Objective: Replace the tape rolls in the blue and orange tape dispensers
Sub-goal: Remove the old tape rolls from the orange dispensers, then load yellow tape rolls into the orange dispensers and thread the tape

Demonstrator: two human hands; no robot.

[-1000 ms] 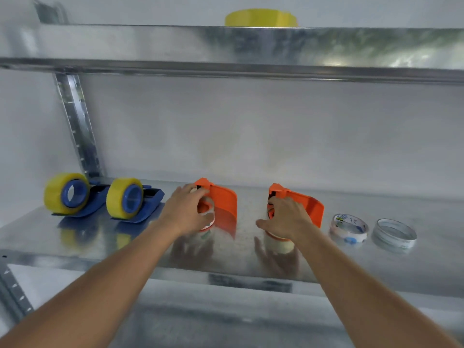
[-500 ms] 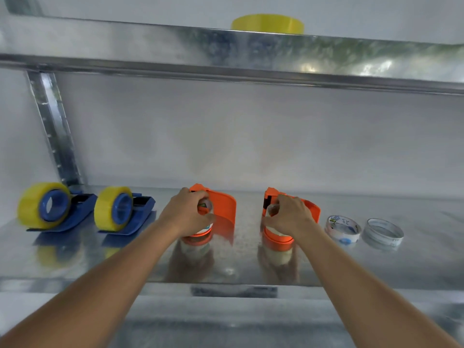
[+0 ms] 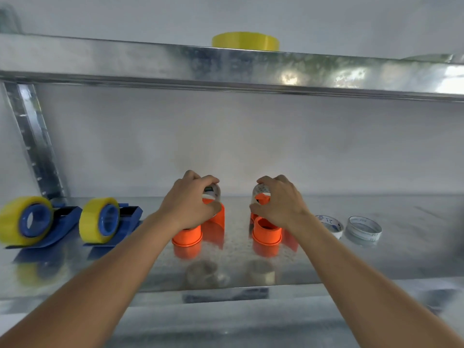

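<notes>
My left hand (image 3: 192, 200) grips a clear roll (image 3: 213, 192) lifted above one orange dispenser (image 3: 198, 232) on the shelf (image 3: 376, 262); my right hand (image 3: 277, 203) grips another roll (image 3: 261, 190) above the second dispenser (image 3: 267, 231). My fingers hide most of both rolls. Left, two blue dispensers (image 3: 62, 222) carry yellow rolls (image 3: 15, 222).

2 blue dispensers (image 3: 42, 223), 2 orange dispensers (image 3: 266, 232)

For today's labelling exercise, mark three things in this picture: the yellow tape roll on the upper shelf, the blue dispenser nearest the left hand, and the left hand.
yellow tape roll (image 3: 245, 41), head view, on its curved side wall.
blue dispenser (image 3: 126, 216), head view, on its blue body behind the roll.
left hand (image 3: 188, 200), head view, on the back of the hand.
</notes>
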